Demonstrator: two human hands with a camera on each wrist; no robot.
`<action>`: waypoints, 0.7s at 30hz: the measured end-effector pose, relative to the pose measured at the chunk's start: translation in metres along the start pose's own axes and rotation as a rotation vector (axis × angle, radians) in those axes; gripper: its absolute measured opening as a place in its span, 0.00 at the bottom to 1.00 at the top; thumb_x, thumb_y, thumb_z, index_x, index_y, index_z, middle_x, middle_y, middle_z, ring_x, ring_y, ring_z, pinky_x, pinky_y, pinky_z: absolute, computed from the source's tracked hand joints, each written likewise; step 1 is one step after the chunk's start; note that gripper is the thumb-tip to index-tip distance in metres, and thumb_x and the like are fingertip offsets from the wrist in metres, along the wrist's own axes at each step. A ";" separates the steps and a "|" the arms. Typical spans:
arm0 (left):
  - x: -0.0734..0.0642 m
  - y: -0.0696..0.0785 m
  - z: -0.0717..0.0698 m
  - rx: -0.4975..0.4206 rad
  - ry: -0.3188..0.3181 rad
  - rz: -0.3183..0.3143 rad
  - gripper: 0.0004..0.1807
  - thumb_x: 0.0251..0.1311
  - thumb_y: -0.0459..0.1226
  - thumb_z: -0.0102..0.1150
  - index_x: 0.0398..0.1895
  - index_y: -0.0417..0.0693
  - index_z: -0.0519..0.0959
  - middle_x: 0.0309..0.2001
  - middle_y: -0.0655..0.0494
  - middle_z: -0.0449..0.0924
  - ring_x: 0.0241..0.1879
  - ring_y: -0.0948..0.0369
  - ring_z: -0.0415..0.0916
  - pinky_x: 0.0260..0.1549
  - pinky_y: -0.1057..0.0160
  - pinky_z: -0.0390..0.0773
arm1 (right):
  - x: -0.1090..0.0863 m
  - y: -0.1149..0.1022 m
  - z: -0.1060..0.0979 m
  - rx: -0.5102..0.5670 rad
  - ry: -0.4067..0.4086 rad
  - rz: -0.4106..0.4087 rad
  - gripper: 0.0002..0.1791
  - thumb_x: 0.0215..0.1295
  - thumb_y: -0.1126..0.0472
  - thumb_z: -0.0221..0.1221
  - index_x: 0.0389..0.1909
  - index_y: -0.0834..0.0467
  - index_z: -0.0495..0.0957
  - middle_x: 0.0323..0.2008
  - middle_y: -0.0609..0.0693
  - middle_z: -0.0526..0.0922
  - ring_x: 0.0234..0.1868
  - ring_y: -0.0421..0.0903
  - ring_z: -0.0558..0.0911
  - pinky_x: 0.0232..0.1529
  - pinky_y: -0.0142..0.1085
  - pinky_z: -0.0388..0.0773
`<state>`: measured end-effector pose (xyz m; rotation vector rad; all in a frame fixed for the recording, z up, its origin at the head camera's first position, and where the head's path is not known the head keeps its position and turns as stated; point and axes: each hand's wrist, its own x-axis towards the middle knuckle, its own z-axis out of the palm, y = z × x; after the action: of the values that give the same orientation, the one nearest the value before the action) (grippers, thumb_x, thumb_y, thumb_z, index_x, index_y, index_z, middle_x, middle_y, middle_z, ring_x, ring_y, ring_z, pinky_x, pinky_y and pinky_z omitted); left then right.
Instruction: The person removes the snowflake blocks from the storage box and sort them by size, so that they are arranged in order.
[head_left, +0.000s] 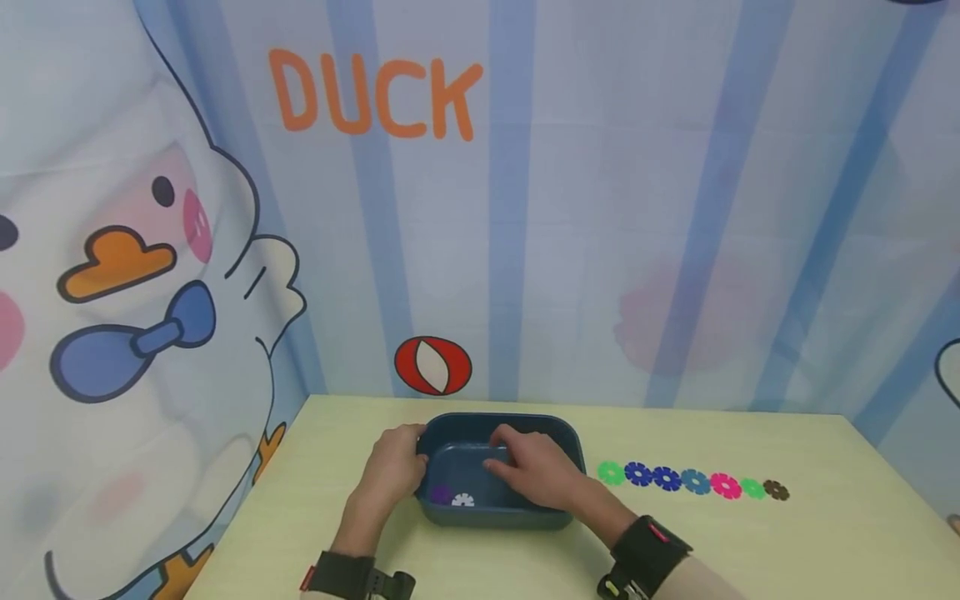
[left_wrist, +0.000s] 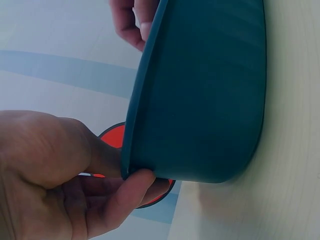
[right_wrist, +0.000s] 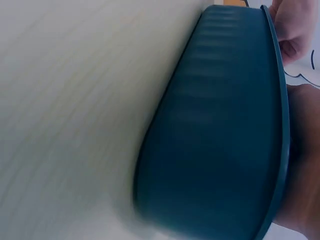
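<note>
A dark teal plastic basin (head_left: 495, 518) stands on the table. My left hand (head_left: 393, 462) grips its left end, thumb and fingers on either side of the rim, as the left wrist view also shows. Over the basin's right half reaches my right hand (head_left: 542, 468), thumb and forefinger apart and bent, with no piece visible between them in the head view. In the basin's near left corner lie a purple notched disc (head_left: 441, 495) and a white notched disc (head_left: 463, 500). The right wrist view shows mostly the basin's outer wall (right_wrist: 215, 130).
Right of the basin, several notched plastic discs lie in a row, from a green disc (head_left: 611, 473) through blue and a pink disc (head_left: 725, 486) to a brown disc (head_left: 776, 490). A printed curtain (head_left: 570, 250) hangs behind the pale table (head_left: 840, 542).
</note>
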<state>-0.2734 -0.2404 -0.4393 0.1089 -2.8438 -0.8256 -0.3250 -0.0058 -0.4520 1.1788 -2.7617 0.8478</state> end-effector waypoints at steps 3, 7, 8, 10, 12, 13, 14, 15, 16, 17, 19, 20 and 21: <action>0.000 0.001 -0.001 0.001 -0.003 -0.006 0.23 0.65 0.24 0.63 0.64 0.28 0.79 0.60 0.34 0.84 0.63 0.40 0.82 0.61 0.41 0.82 | 0.004 -0.005 0.005 -0.004 -0.002 -0.013 0.18 0.76 0.49 0.63 0.54 0.58 0.79 0.20 0.38 0.75 0.19 0.35 0.72 0.24 0.32 0.69; 0.000 0.001 -0.002 0.000 -0.005 -0.013 0.23 0.66 0.24 0.63 0.64 0.29 0.79 0.60 0.34 0.84 0.63 0.40 0.82 0.61 0.41 0.82 | 0.011 -0.012 0.012 0.008 -0.023 -0.003 0.19 0.75 0.50 0.64 0.56 0.59 0.79 0.20 0.39 0.76 0.19 0.35 0.72 0.24 0.32 0.70; 0.001 0.001 -0.002 -0.003 -0.008 -0.015 0.23 0.66 0.24 0.63 0.64 0.29 0.79 0.61 0.34 0.84 0.63 0.40 0.81 0.61 0.41 0.82 | 0.013 -0.014 0.014 0.014 -0.032 0.004 0.19 0.75 0.50 0.65 0.56 0.59 0.79 0.20 0.39 0.76 0.20 0.35 0.73 0.24 0.32 0.70; 0.001 0.001 -0.002 -0.003 -0.016 -0.022 0.23 0.66 0.24 0.63 0.64 0.29 0.79 0.61 0.34 0.83 0.63 0.40 0.81 0.61 0.41 0.82 | 0.015 -0.018 0.017 0.034 -0.051 0.015 0.20 0.74 0.50 0.65 0.57 0.59 0.79 0.21 0.39 0.77 0.21 0.34 0.74 0.25 0.31 0.72; 0.000 0.000 -0.001 -0.003 -0.025 -0.027 0.23 0.66 0.25 0.63 0.64 0.29 0.79 0.61 0.34 0.84 0.63 0.40 0.81 0.61 0.41 0.82 | 0.016 -0.021 0.020 0.056 -0.070 0.019 0.21 0.74 0.50 0.65 0.57 0.60 0.79 0.22 0.40 0.78 0.21 0.34 0.75 0.26 0.31 0.73; 0.000 0.000 -0.001 -0.003 -0.028 -0.025 0.23 0.66 0.25 0.64 0.64 0.29 0.79 0.60 0.34 0.84 0.63 0.40 0.81 0.60 0.41 0.82 | 0.016 -0.023 0.021 0.062 -0.077 0.019 0.21 0.74 0.50 0.65 0.58 0.59 0.79 0.22 0.40 0.78 0.22 0.34 0.75 0.26 0.31 0.73; -0.001 0.000 -0.001 -0.001 -0.031 -0.027 0.23 0.66 0.25 0.64 0.64 0.30 0.79 0.61 0.34 0.84 0.63 0.40 0.81 0.61 0.41 0.82 | 0.017 -0.024 0.023 0.070 -0.085 0.020 0.21 0.74 0.50 0.65 0.58 0.59 0.79 0.22 0.40 0.78 0.22 0.34 0.76 0.26 0.31 0.73; -0.001 -0.001 0.000 0.000 -0.031 -0.023 0.23 0.66 0.25 0.64 0.64 0.30 0.80 0.60 0.35 0.84 0.63 0.40 0.81 0.60 0.41 0.82 | 0.017 -0.024 0.024 0.076 -0.090 0.018 0.21 0.74 0.50 0.65 0.58 0.59 0.79 0.22 0.40 0.78 0.21 0.34 0.76 0.25 0.31 0.73; -0.001 -0.001 0.000 0.000 -0.030 -0.018 0.22 0.66 0.25 0.64 0.64 0.30 0.80 0.60 0.35 0.84 0.63 0.40 0.82 0.60 0.41 0.82 | 0.017 -0.025 0.025 0.080 -0.097 0.018 0.21 0.74 0.50 0.65 0.58 0.59 0.79 0.22 0.40 0.78 0.21 0.35 0.76 0.25 0.31 0.73; -0.001 -0.001 0.000 -0.003 -0.029 -0.013 0.22 0.66 0.25 0.64 0.64 0.30 0.80 0.60 0.35 0.84 0.63 0.40 0.81 0.60 0.41 0.82 | 0.018 -0.025 0.026 0.086 -0.101 0.019 0.21 0.74 0.50 0.65 0.58 0.59 0.79 0.22 0.40 0.78 0.21 0.35 0.76 0.25 0.31 0.73; 0.000 -0.001 0.000 -0.008 -0.027 -0.005 0.22 0.66 0.25 0.64 0.64 0.30 0.80 0.60 0.35 0.84 0.63 0.40 0.81 0.61 0.41 0.82 | 0.020 -0.024 0.029 0.085 -0.113 0.024 0.21 0.74 0.49 0.66 0.58 0.59 0.79 0.22 0.39 0.78 0.21 0.35 0.76 0.25 0.31 0.73; 0.000 -0.001 0.000 -0.012 -0.025 -0.002 0.22 0.66 0.25 0.64 0.64 0.30 0.80 0.60 0.35 0.84 0.63 0.41 0.81 0.61 0.41 0.82 | 0.022 -0.024 0.030 0.088 -0.121 0.025 0.21 0.73 0.49 0.66 0.58 0.59 0.79 0.23 0.40 0.78 0.22 0.35 0.76 0.25 0.31 0.73; 0.000 -0.001 -0.001 -0.015 -0.023 0.000 0.22 0.66 0.25 0.64 0.64 0.30 0.80 0.60 0.35 0.84 0.62 0.41 0.82 0.61 0.41 0.82 | 0.023 -0.024 0.031 0.086 -0.128 0.023 0.22 0.73 0.49 0.67 0.57 0.59 0.79 0.23 0.40 0.78 0.22 0.35 0.76 0.26 0.31 0.73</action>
<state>-0.2737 -0.2413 -0.4391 0.0976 -2.8582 -0.8539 -0.3200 -0.0500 -0.4616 1.2601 -2.8719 0.9342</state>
